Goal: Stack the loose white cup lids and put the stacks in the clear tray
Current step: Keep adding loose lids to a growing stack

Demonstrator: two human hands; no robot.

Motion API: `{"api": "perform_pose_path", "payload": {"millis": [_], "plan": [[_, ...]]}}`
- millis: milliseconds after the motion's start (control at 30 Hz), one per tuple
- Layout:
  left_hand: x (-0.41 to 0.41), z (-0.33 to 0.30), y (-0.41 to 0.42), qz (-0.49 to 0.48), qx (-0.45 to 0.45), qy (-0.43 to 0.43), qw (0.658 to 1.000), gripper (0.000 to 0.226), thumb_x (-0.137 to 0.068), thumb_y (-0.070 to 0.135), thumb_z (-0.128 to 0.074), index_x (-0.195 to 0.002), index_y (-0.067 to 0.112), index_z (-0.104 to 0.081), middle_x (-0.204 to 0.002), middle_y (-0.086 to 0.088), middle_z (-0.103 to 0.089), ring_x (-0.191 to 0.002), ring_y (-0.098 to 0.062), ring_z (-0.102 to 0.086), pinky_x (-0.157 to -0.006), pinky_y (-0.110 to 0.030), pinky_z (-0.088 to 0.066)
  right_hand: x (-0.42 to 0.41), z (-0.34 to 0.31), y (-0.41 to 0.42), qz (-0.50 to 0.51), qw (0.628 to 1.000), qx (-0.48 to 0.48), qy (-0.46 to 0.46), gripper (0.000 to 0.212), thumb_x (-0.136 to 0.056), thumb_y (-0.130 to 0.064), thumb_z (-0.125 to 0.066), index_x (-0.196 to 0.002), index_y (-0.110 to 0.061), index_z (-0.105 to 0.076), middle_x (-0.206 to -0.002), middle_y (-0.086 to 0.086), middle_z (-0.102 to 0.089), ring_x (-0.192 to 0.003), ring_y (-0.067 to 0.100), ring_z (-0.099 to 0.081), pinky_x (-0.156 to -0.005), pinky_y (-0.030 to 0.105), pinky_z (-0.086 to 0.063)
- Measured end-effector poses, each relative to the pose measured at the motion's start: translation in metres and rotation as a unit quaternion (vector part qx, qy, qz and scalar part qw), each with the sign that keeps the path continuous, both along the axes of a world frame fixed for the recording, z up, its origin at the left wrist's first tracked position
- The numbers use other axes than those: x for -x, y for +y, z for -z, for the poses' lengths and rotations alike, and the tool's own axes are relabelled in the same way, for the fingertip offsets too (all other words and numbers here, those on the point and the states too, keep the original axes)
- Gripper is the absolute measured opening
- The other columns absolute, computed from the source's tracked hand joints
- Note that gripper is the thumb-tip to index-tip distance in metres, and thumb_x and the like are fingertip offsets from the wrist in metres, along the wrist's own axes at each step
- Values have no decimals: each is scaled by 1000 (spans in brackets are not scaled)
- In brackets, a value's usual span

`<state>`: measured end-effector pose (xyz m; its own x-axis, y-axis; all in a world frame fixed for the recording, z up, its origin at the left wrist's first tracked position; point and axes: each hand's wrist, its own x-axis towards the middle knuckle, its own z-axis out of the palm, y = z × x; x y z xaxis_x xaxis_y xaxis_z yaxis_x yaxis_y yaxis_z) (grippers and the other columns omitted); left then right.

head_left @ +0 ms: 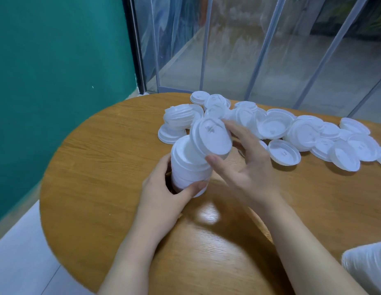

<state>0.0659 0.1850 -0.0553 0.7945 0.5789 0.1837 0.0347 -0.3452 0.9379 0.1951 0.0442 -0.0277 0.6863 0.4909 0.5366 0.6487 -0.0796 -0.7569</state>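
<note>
My left hand [164,192] grips a stack of white lids [189,167] just above the wooden table [104,167], thumb across its lower side. My right hand [247,162] pinches a single white lid [211,139] between thumb and fingers and holds it tilted at the open top of the stack. Several loose white lids [292,135] lie scattered across the far right of the table. A small leaning stack of lids [178,120] sits behind my hands. At the bottom right corner a clear container with stacked lids [368,267] shows partly; most of it is cut off.
The round table ends at a green wall [57,71] on the left, with pale floor [21,252] below. Clear plastic strip curtains [249,50] hang behind the table's far edge. Bare wood lies in front of my arms.
</note>
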Motion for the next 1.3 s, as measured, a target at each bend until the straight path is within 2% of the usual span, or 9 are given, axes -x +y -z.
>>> {"api": "perform_pose_path", "payload": {"millis": [100, 333, 533, 667, 833, 1033, 1133, 1233, 1300], "plan": [[1, -1, -1, 14, 5, 1, 1000, 68, -72, 35, -93, -131, 38, -62, -116, 27, -72, -109, 7, -65, -88, -12, -49, 4, 1, 4, -24, 1000, -10, 4, 62, -83, -44, -76, -138, -20, -58, -135, -8, -64, -128, 15, -60, -105, 28, -47], [0, 0, -2, 31, 5, 7, 999, 69, -72, 34, -94, -133, 37, -61, -119, 24, -72, -113, 3, -66, -93, -22, -52, 5, 1, 6, -51, 999, 5, -14, 54, -83, -44, -74, -133, -40, -53, -130, -25, -59, -125, 6, -58, -100, 19, -44], [-1, 2, -3, 34, -1, 10, 999, 68, -72, 36, -93, -132, 38, -61, -120, 22, -71, -113, 0, -66, -96, -30, -54, 3, 6, 5, -52, 997, 33, -36, 63, -81, -43, -75, -136, -18, -61, -129, -6, -62, -126, 14, -57, -100, 17, -41], [-1, 2, -3, 37, 1, 6, 999, 67, -72, 36, -93, -131, 39, -61, -120, 22, -71, -113, 0, -66, -96, -32, -54, 3, 7, 5, -52, 997, 41, -40, 63, -80, -43, -76, -136, -16, -61, -128, -6, -63, -125, 16, -58, -99, 17, -41], [-1, 1, -3, 38, 1, 3, 999, 68, -71, 38, -92, -131, 39, -61, -120, 21, -72, -114, -1, -66, -96, -32, -54, 5, 4, 5, -53, 997, 42, -36, 58, -80, -43, -76, -130, -19, -62, -124, -10, -63, -120, 10, -59, -97, 13, -39], [-1, 1, -3, 37, 2, 10, 999, 67, -71, 41, -92, -130, 42, -61, -121, 21, -71, -114, -1, -66, -98, -36, -54, 6, 7, 3, -49, 997, 54, -9, 64, -78, -47, -76, -134, -19, -62, -126, -15, -66, -121, 8, -60, -97, 11, -40], [-1, 1, -4, 36, 0, 8, 999, 68, -70, 42, -92, -131, 42, -61, -120, 23, -71, -114, 0, -66, -96, -33, -54, 4, 7, 1, -50, 997, 54, 7, 66, -78, -47, -77, -135, -18, -62, -127, -12, -67, -121, 11, -61, -99, 18, -45], [-2, 0, -4, 35, -4, 6, 999, 67, -70, 41, -93, -129, 41, -62, -118, 25, -71, -111, 3, -66, -91, -21, -52, 2, 8, 0, -48, 997, 58, 12, 68, -78, -47, -78, -137, -17, -62, -129, -9, -68, -123, 15, -62, -101, 30, -50], [-3, 0, -4, 36, -2, 6, 999, 65, -71, 39, -93, -128, 41, -62, -116, 26, -71, -110, 5, -66, -87, -15, -50, 3, 6, 0, -47, 997, 63, 16, 67, -78, -47, -78, -136, -18, -62, -129, -12, -67, -123, 13, -62, -101, 32, -50]]}}
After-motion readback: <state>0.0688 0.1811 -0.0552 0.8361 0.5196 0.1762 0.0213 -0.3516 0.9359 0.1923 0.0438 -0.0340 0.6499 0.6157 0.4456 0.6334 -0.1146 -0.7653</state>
